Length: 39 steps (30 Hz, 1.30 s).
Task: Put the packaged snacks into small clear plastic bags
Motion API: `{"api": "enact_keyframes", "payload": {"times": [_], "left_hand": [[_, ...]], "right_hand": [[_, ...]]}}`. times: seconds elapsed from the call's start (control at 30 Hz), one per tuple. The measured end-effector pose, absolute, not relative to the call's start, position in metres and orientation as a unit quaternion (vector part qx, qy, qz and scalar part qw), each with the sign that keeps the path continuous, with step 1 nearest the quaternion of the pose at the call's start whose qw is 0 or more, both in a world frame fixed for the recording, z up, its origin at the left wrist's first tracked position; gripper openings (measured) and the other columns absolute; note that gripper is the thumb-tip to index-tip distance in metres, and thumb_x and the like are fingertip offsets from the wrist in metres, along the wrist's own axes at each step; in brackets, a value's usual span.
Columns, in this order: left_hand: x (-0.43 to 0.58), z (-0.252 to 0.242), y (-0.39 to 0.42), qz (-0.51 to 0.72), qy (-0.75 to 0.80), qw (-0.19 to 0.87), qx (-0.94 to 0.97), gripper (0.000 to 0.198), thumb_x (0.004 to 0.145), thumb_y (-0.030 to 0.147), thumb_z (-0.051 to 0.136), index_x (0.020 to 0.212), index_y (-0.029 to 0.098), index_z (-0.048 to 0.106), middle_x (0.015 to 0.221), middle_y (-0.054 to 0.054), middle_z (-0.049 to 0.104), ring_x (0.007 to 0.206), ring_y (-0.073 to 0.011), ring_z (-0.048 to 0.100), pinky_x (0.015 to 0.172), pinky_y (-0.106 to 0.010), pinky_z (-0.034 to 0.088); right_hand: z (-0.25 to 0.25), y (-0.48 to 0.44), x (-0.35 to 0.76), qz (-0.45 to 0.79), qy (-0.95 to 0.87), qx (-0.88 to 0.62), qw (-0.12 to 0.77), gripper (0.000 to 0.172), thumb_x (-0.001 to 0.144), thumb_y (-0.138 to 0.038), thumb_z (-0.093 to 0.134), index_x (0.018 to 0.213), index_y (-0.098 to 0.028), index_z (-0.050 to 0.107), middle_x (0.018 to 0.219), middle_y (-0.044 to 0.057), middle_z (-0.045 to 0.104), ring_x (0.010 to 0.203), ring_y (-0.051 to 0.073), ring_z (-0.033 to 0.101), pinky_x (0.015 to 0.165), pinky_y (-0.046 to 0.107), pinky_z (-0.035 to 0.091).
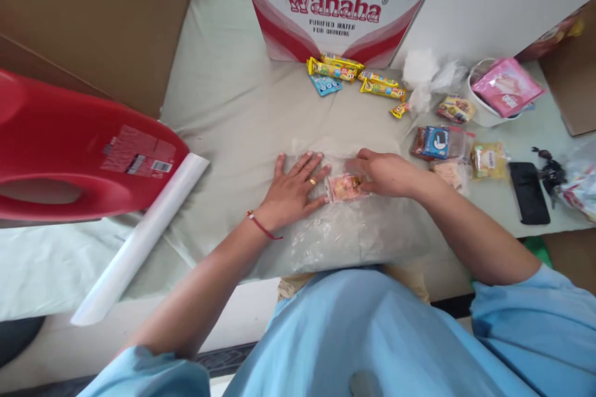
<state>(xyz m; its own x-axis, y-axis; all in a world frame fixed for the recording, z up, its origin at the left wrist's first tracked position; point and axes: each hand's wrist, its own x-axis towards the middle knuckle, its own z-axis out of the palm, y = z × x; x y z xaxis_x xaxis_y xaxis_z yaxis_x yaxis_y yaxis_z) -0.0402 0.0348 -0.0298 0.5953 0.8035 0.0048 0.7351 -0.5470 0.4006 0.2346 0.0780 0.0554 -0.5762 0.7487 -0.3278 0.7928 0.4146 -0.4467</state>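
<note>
A sheet of clear plastic film [326, 236] lies on the cloth in front of me. On it rests a small pink snack packet [343, 188]. My left hand [295, 189] presses flat on the film just left of the packet, fingers spread, holding nothing. Over the packet's right end, my right hand [388, 172] has its thumb and curled fingers closed at the edge. Its fingertips partly hide the packet. To the left, a white roll of film [139, 242] leans against a red plastic jug [93, 149].
Yellow snack bars [333, 69] lie before a Wahaba-style water carton labelled Wahaha [335, 12]. At right are a blue packet [436, 141], a yellow packet [488, 160], a white tub [493, 113] and a black phone [529, 192]. A brown cardboard box [107, 31] stands back left.
</note>
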Motion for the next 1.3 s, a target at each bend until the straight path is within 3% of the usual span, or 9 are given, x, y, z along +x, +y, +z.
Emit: {"api": "enact_keyframes", "payload": {"times": [0.1, 0.2, 0.37, 0.53, 0.67, 0.83, 0.93, 1.17, 1.3], "left_hand": [[-0.052, -0.028, 0.037, 0.09, 0.451, 0.18, 0.87, 0.07, 0.102, 0.056, 0.054, 0.165, 0.029, 0.04, 0.177, -0.012, 0.031, 0.164, -0.0351, 0.028, 0.129, -0.072, -0.003], [-0.063, -0.026, 0.031, 0.098, 0.469, 0.17, 0.861, 0.065, 0.106, 0.053, 0.047, 0.165, 0.029, 0.04, 0.175, -0.013, 0.033, 0.163, -0.0328, 0.03, 0.129, -0.07, -0.003], [-0.079, -0.028, 0.017, 0.087, 0.48, 0.152, 0.859, 0.058, 0.108, 0.052, 0.042, 0.165, 0.038, 0.038, 0.171, -0.007, 0.043, 0.159, -0.0315, 0.038, 0.129, -0.069, -0.01], [-0.085, -0.021, 0.01, 0.136, 0.545, 0.111, 0.82, 0.068, 0.106, 0.052, 0.048, 0.168, 0.029, 0.033, 0.175, -0.015, 0.033, 0.162, -0.0349, 0.033, 0.131, -0.067, 0.002], [-0.07, -0.011, -0.002, 0.198, 0.519, 0.085, 0.827, 0.063, 0.107, 0.04, 0.049, 0.168, 0.032, 0.032, 0.17, -0.01, 0.044, 0.162, -0.0279, 0.035, 0.134, -0.058, 0.007], [-0.059, -0.017, -0.007, 0.122, 0.509, 0.113, 0.845, 0.059, 0.11, 0.043, 0.046, 0.167, 0.034, 0.035, 0.17, -0.01, 0.043, 0.158, -0.0299, 0.042, 0.133, -0.064, -0.002], [-0.062, -0.021, -0.004, 0.102, 0.519, 0.127, 0.839, 0.061, 0.11, 0.045, 0.046, 0.168, 0.035, 0.032, 0.173, -0.009, 0.039, 0.159, -0.0303, 0.04, 0.132, -0.065, -0.003], [-0.062, -0.017, -0.004, 0.096, 0.526, 0.145, 0.833, 0.063, 0.11, 0.045, 0.045, 0.17, 0.038, 0.027, 0.174, -0.007, 0.037, 0.159, -0.0306, 0.039, 0.133, -0.065, -0.003], [-0.062, -0.016, -0.004, 0.092, 0.525, 0.146, 0.833, 0.063, 0.11, 0.046, 0.045, 0.17, 0.037, 0.026, 0.175, -0.006, 0.035, 0.16, -0.03, 0.037, 0.133, -0.064, -0.003]], "right_hand": [[0.034, 0.061, 0.236, -0.252, 0.835, 0.49, -0.021, 0.058, 0.085, -0.027, 0.081, 0.141, -0.032, 0.067, 0.15, 0.01, 0.06, 0.108, 0.03, 0.072, 0.084, 0.036, 0.053], [0.017, 0.041, 0.243, -0.275, 0.838, 0.469, -0.042, 0.059, 0.09, -0.033, 0.079, 0.146, -0.035, 0.063, 0.157, 0.008, 0.055, 0.123, 0.032, 0.069, 0.092, 0.04, 0.057], [-0.003, 0.019, 0.261, -0.282, 0.824, 0.483, -0.091, 0.052, 0.097, -0.034, 0.07, 0.149, -0.032, 0.061, 0.152, 0.011, 0.058, 0.131, 0.031, 0.066, 0.099, 0.044, 0.06], [-0.003, 0.018, 0.268, -0.254, 0.835, 0.475, -0.115, 0.041, 0.101, -0.034, 0.064, 0.141, -0.029, 0.066, 0.143, 0.012, 0.063, 0.122, 0.029, 0.07, 0.093, 0.042, 0.062], [0.005, 0.021, 0.257, -0.227, 0.846, 0.476, -0.083, 0.033, 0.102, -0.034, 0.061, 0.134, -0.029, 0.068, 0.141, 0.011, 0.064, 0.113, 0.027, 0.072, 0.086, 0.04, 0.063], [0.027, 0.053, 0.266, -0.251, 0.854, 0.452, -0.068, 0.033, 0.099, -0.039, 0.067, 0.131, -0.029, 0.07, 0.15, 0.011, 0.057, 0.117, 0.028, 0.07, 0.091, 0.041, 0.06], [0.045, 0.089, 0.27, -0.204, 0.849, 0.476, -0.108, 0.031, 0.099, -0.039, 0.066, 0.125, -0.024, 0.072, 0.137, 0.014, 0.063, 0.112, 0.029, 0.069, 0.09, 0.041, 0.057], [0.049, 0.096, 0.225, -0.218, 0.896, 0.379, 0.072, 0.028, 0.093, -0.028, 0.072, 0.119, -0.018, 0.073, 0.115, 0.015, 0.071, 0.109, 0.032, 0.061, 0.091, 0.042, 0.049], [0.036, 0.073, 0.221, -0.216, 0.869, 0.44, 0.074, 0.034, 0.092, -0.025, 0.073, 0.125, -0.017, 0.071, 0.108, 0.013, 0.071, 0.104, 0.031, 0.06, 0.091, 0.04, 0.047]]}}
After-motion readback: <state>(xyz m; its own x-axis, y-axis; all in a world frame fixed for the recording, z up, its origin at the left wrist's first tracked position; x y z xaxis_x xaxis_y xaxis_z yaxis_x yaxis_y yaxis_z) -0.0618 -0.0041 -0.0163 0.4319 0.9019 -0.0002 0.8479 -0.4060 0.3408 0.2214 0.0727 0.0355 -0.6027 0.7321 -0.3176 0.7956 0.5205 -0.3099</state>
